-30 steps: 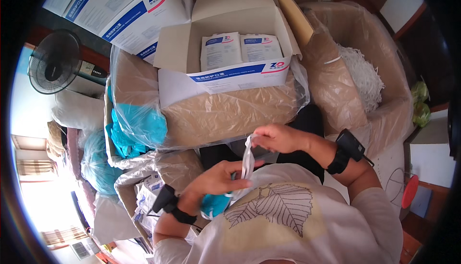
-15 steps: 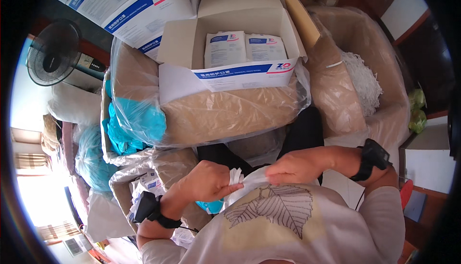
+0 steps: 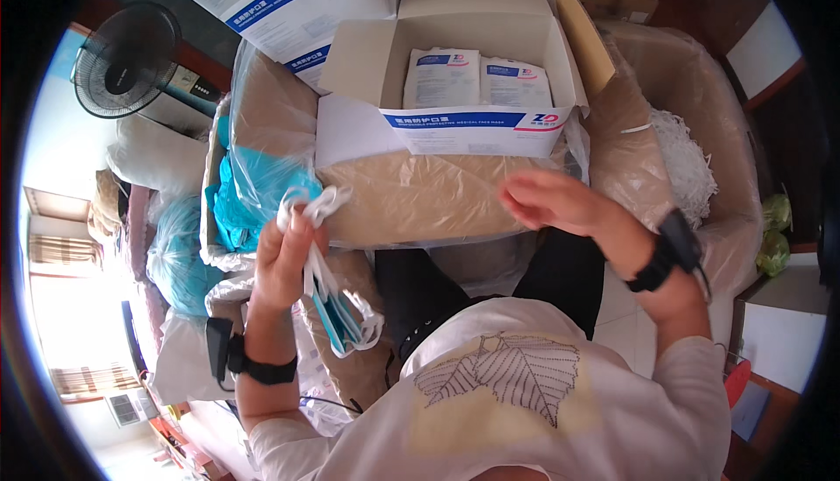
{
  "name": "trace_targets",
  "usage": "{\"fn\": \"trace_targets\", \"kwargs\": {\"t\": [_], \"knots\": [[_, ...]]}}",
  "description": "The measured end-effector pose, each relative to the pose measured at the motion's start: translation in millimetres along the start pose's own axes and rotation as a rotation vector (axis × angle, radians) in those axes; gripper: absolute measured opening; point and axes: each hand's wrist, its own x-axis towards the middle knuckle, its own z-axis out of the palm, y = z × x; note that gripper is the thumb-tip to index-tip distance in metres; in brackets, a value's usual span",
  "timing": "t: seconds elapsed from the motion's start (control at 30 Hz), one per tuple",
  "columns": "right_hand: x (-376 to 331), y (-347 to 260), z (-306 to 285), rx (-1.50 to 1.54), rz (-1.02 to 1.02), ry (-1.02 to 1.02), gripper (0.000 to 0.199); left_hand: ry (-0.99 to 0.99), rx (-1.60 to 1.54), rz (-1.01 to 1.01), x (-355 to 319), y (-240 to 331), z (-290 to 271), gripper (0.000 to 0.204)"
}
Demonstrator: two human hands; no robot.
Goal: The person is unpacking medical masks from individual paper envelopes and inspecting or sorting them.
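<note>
My left hand is closed around the white ear loops of a bundle of blue face masks, and the bundle dangles below my fingers at the left of my lap. White loop ends stick up above the thumb. My right hand is raised in front of the big brown carton, its fingers stretched out and nothing in them. On top of that carton stands an open white and blue box. Several white packs sit inside it, with a left pack and a right pack in front.
Loose blue masks fill a plastic-lined carton at left. Another brown carton at right holds a heap of white strings. Stacked white boxes rise at the back left, near a black fan.
My hands, earlier together at my lap over white material, have moved apart and up. My left hand now carries the mask bundle leftward; my right hand has opened and moved forward.
</note>
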Motion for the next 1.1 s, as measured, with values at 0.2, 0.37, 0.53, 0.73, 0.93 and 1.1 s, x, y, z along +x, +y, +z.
{"fn": "trace_targets", "kwargs": {"t": [0.2, 0.37, 0.53, 0.73, 0.93, 1.1], "knots": [[99, 71, 40, 0.363, 0.017, -0.173, 0.032, 0.0, -0.258, 0.014, 34, 10, 30, 0.033], [62, 108, 73, 0.468, 0.366, -0.462, 0.05, 0.125, -0.07, -0.061, 40, 1, 18, 0.039], [33, 119, 68, 0.595, 0.467, -0.578, 0.058, 0.225, 0.008, -0.086, 36, -14, 3, 0.033], [13, 103, 60, -0.101, 0.346, -0.499, 0.04, 0.285, 0.494, -0.092, 22, -29, -28, 0.031], [14, 76, 64, -0.63, 0.15, -0.235, 0.025, -0.182, 0.713, -0.394, -16, -60, 26, 0.021], [18, 63, 72, -0.852, 0.012, -0.147, 0.025, -0.526, 0.082, -0.509, -45, -87, 96, 0.026]]}}
